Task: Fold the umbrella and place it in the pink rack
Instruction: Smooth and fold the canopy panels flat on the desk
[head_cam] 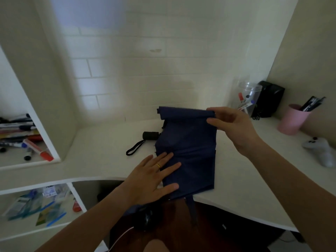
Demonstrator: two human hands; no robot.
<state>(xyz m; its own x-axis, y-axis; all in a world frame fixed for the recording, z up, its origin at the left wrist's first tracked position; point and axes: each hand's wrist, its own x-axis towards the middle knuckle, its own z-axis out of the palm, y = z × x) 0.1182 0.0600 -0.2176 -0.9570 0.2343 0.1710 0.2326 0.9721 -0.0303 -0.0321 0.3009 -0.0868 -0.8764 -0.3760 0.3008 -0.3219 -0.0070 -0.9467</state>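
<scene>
A navy blue umbrella [189, 142] lies collapsed on the white desk [101, 160], its canopy spread flat toward me and rolled at the far end. Its black handle [150, 135] with a wrist loop [135, 147] sticks out to the left. My left hand [152, 177] presses flat on the near left part of the canopy, fingers straight. My right hand [231, 126] pinches the right end of the rolled far edge. A pink cup [292, 120] holding dark pens stands at the right back of the desk.
A clear jar of markers [248, 97] and a black box [270, 99] stand in the back right corner. A white game controller [321, 151] lies at the right edge. Left shelves hold markers [27, 140] and packets [36, 204]. The desk front curves inward near me.
</scene>
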